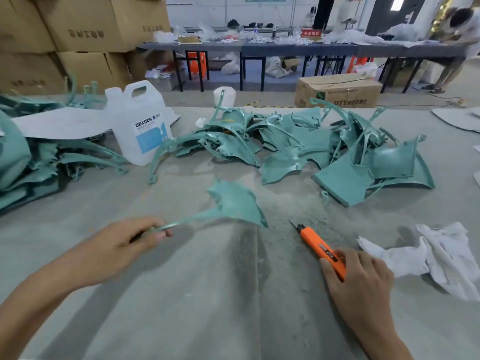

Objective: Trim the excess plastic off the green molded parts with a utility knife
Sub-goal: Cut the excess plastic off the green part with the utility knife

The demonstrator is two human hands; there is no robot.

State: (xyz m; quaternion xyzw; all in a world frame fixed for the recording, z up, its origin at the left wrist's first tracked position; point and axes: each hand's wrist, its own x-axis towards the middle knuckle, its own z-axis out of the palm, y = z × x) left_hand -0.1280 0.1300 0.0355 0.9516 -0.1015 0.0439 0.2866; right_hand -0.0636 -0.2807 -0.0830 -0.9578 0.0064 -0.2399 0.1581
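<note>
My left hand [124, 245] pinches thin stem of green part [233, 203]; my right hand [361, 279] grips rear of orange utility knife [322, 249], blade out. DEXOON on jug [142, 126]; DTY on box [337, 96].

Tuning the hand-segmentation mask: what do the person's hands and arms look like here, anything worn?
Nothing worn. The left hand and right hand are bare: no gloves, rings or tape visible. The left forearm and right forearm are bare to the frame edge, with no sleeves, watch or wristband in view.
</note>
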